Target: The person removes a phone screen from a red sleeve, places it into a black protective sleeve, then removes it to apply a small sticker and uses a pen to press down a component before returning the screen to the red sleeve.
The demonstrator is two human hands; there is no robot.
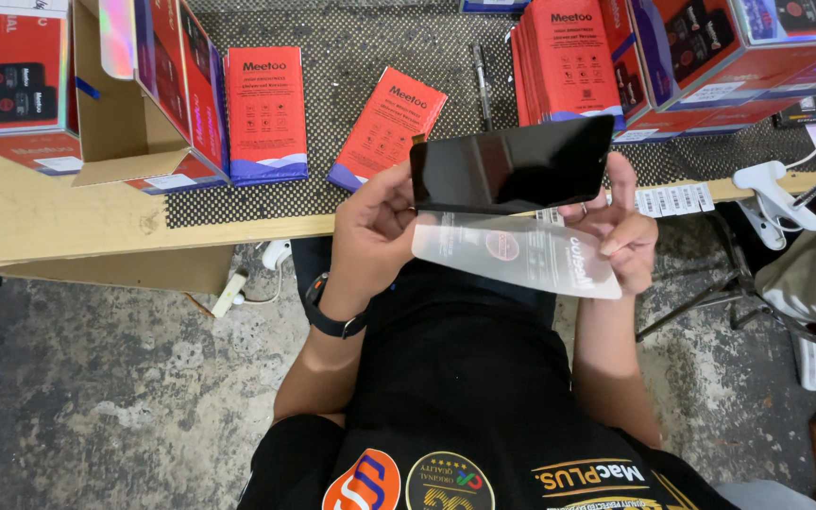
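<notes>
A flat black glass panel [512,165] is held level in front of my chest, above my lap. My left hand [370,236] grips its left edge with thumb and fingers. My right hand [627,231] supports its right end from below. A clear plastic film [521,253] with a printed mark hangs just under the panel, pinched between both hands. A black watch band [332,321] sits on my left wrist.
A wooden bench [40,212] with a black mesh mat [370,38] lies ahead. Red flat boxes [266,113], a tilted red box [389,123], a stack of red boxes [569,61] and open cartons [134,104] stand on it. A white clamp [776,194] grips the bench's right edge.
</notes>
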